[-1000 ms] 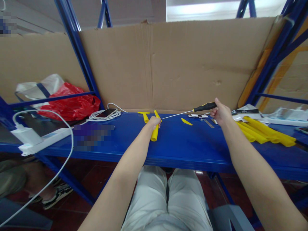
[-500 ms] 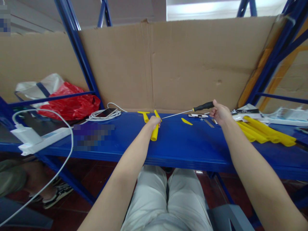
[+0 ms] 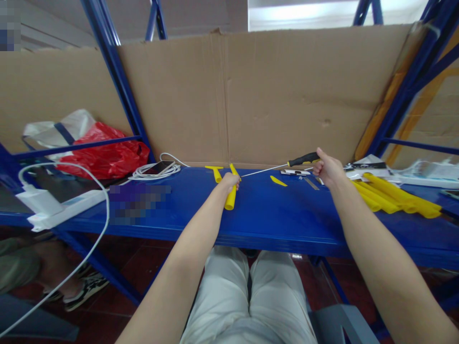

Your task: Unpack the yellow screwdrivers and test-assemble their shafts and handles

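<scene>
My left hand (image 3: 230, 181) is closed around a yellow plastic handle (image 3: 230, 200) with a round tube end, held just above or on the blue tabletop. In my right hand (image 3: 327, 168) is the black grip of a long thin screwdriver (image 3: 304, 158). Its shaft slopes down to the left, and the tip meets the yellow handle beside my left fingers; the exact contact point is hidden. Behind my left hand lies a yellow T-shaped piece (image 3: 216, 173). Between the hands is a flat yellow piece (image 3: 278, 181).
Several yellow tubes (image 3: 398, 196) lie at the right. A metal strip (image 3: 311, 183) is near my right hand. On the left are a coiled white cable (image 3: 154, 171), a white power strip (image 3: 68, 210) and a red plastic bag (image 3: 107, 150). A cardboard panel (image 3: 287, 95) stands behind.
</scene>
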Demonstrator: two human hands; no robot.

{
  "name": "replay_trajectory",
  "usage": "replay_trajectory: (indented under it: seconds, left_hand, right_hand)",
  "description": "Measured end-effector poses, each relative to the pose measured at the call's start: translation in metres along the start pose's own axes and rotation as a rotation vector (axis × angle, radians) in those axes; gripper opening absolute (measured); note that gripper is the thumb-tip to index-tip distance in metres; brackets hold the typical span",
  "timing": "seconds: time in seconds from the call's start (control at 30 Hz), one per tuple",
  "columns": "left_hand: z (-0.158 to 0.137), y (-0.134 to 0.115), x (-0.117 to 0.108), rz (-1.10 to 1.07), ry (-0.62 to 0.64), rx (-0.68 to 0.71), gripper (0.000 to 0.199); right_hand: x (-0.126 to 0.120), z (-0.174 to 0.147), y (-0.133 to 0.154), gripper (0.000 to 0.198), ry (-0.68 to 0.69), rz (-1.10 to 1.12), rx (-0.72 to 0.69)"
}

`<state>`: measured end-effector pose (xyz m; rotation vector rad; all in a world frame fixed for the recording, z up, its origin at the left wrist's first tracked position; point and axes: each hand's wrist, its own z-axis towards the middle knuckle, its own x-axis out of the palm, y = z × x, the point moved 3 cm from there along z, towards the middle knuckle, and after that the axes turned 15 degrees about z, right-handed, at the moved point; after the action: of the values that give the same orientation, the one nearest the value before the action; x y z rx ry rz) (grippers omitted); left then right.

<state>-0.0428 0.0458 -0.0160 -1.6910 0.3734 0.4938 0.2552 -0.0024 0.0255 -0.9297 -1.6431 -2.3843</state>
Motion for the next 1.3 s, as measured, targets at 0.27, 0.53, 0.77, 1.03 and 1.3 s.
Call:
replay_trajectory:
  seconds: [0.27, 0.53, 0.77, 1.03, 1.3]
  left_hand:
    - [0.0, 0.0001, 0.0001, 0.003, 0.005, 0.002, 0.013]
    - [-0.0013, -0.0004, 0.0001, 0.003, 0.001, 0.001, 0.013]
    - [-0.0006, -0.0001, 0.0018, 0.005, 0.018, 0.01, 0.012]
    - [0.0026, 0.0013, 0.0022, 0.001, 0.017, 0.022, 0.012]
    - [-0.0009, 0.0001, 0.0039, 0.003, 0.015, 0.021, 0.012]
  right_hand:
    - [0.0013, -0.0026, 0.0004, 0.048, -0.055, 0.015, 0.006]
    - [0.0012, -0.0024, 0.0006, 0.048, -0.048, 0.016, -0.01]
    - [0.0024, -0.0039, 0.0022, 0.039, -0.1, 0.066, -0.039]
    - [-0.004, 0.002, 0.0052, 0.04, -0.085, 0.046, -0.125]
    - [-0.0002, -0.0011, 0.0007, 0.035, -0.02, -0.003, 0.03]
